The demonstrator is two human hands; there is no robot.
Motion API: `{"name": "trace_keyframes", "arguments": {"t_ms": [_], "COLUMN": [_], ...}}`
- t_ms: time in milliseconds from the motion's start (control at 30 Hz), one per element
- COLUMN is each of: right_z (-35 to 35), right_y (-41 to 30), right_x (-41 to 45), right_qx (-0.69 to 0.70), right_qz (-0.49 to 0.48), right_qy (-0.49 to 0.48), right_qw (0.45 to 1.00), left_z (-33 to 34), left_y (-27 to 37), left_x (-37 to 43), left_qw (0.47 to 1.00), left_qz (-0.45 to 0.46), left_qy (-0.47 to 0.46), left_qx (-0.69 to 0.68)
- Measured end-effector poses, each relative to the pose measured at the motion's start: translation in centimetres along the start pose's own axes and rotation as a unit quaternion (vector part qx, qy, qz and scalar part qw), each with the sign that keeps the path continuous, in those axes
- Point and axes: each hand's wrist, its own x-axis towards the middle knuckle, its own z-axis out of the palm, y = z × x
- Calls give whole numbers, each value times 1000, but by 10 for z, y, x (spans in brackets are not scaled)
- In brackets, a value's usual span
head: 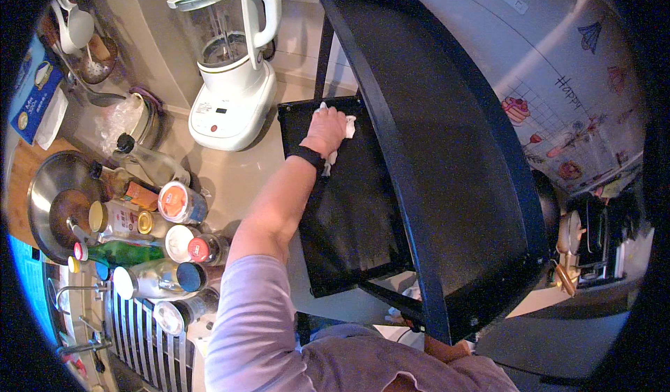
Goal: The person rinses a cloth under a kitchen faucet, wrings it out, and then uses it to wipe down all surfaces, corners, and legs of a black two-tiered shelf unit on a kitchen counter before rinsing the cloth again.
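Observation:
My left hand presses a crumpled white cloth or paper wipe onto the lower shelf of a black metal rack. A dark band circles the wrist. The rack's upper shelf, tilted in this view, stands to the right of my hand and hides part of the lower one. Of my right arm, only a strip of skin shows below the upper shelf's near corner; the hand itself is hidden behind the rack.
A white blender stands left of the rack on the beige counter. Several jars and bottles, among them a green bottle, crowd the counter's left side. Beyond them sit a steel wok and a sink with a slatted rack.

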Motion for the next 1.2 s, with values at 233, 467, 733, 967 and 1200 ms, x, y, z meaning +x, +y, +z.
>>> {"name": "trace_keyframes", "arguments": {"t_ms": [233, 467, 733, 967, 1200], "right_z": [-2, -5, -8, -10, -13], "right_y": [5, 11, 9, 8, 6], "right_x": [-4, 0, -4, -3, -6], "right_qx": [-1, 1, 2, 5, 6], "right_qz": [10, 15, 17, 17, 19], "right_qy": [-4, 7, 8, 0, 0], "right_qw": [1000, 1000, 1000, 1000, 1000], "left_z": [7, -4, -17, -26, -48], "left_y": [-39, -64, -84, -76, -44], "left_x": [2, 9, -2, -11, -1], "left_qw": [973, 975, 967, 968, 968], "left_qz": [-134, -119, -187, -179, -159], "left_qy": [143, -100, -143, -95, -193], "left_qx": [118, 160, 94, 151, 30]}}
